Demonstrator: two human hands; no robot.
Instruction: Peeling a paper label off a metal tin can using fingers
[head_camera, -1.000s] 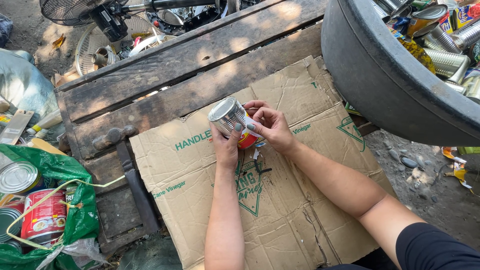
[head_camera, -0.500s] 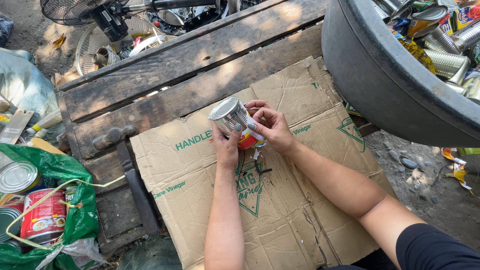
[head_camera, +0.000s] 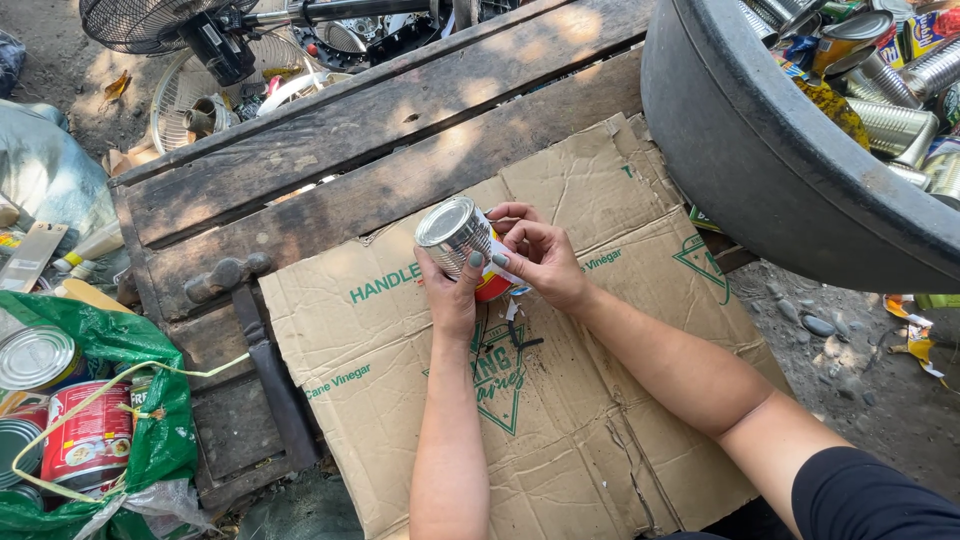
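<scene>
Tin can (head_camera: 455, 235) sits in our left hand (head_camera: 450, 295), fingers wrapped around it above the cardboard (head_camera: 560, 440), long axis tilted up-left (lid away from us). Our right hand (head_camera: 540, 255), just beside, pinches its paper label (head_camera: 497, 268).

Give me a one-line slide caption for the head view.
Left hand grips a tin can while right hand peels its label over flattened cardboard.

Outdoors, dappled sunlight falls on a worn wooden pallet (head_camera: 380, 130) with a flattened cardboard sheet (head_camera: 560, 420) on top. Bare dirt ground (head_camera: 860, 380) with small stones lies to the right. A large grey tub (head_camera: 760, 150) stands at upper right, a fan (head_camera: 160, 25) at upper left, a green bag (head_camera: 150, 440) at lower left.
</scene>
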